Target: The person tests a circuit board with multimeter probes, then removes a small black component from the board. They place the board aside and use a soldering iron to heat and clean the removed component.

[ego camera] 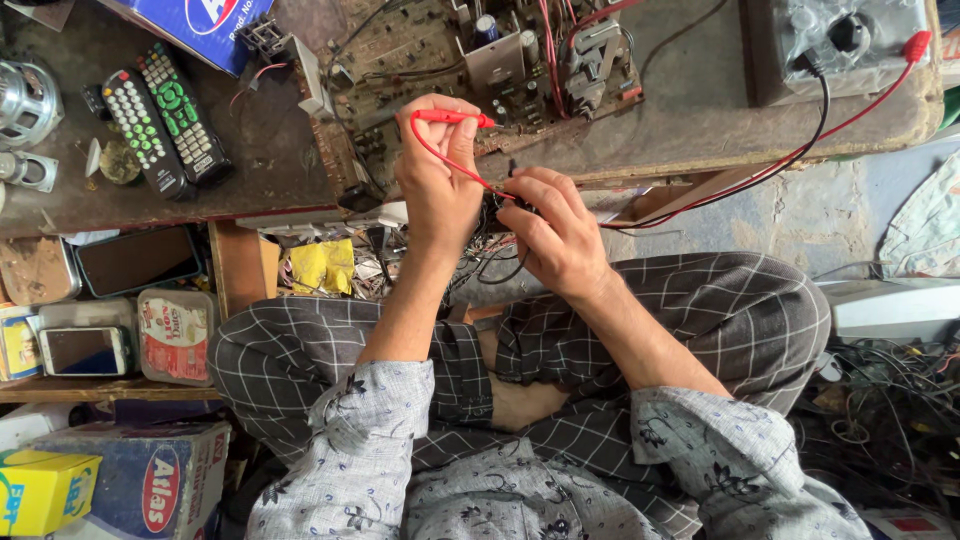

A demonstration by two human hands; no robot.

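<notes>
My left hand [438,180] grips a red test probe [452,118], held sideways over a brown circuit board [440,60] on the workbench. Its red lead [760,172] runs right to a grey meter [850,40] at the far right. My right hand [555,230] pinches a black probe [513,172] at the bench's front edge, close against the left hand. A black lead [822,110] also runs up to the meter. My legs in checked trousers are crossed below.
Two remote controls [160,118] lie at the left of the bench [690,120]. A shelf below holds phones [85,350], a tin and tubs. Cardboard boxes [130,480] sit at lower left. Tangled wires [880,400] pile up at right.
</notes>
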